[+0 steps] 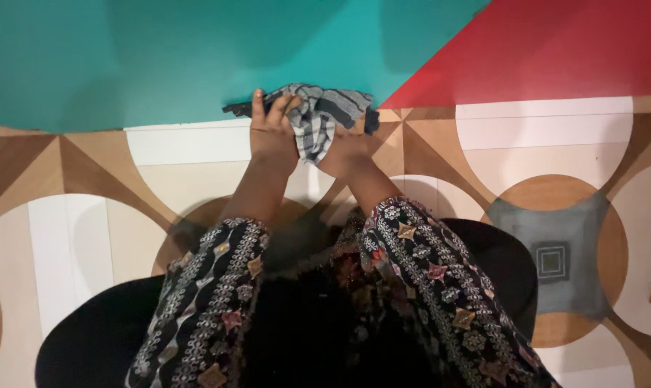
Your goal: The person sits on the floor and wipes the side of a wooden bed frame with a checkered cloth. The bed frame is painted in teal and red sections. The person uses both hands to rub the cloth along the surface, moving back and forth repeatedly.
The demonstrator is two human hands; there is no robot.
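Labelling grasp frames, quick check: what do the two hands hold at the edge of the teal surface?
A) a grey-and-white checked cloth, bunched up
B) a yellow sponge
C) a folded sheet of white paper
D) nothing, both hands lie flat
A: the left hand and the right hand both close on a bunched grey-and-white checked cloth, at the lower edge of the teal surface.

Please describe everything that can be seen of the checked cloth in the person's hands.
The checked cloth is soft woven fabric in grey, white and dark blue, bunched and crumpled, not spread flat. It sits at the lower edge of the teal sheet, partly over the patterned floor. The left hand grips its left side, the right hand holds it from below. A dark corner sticks out leftward.
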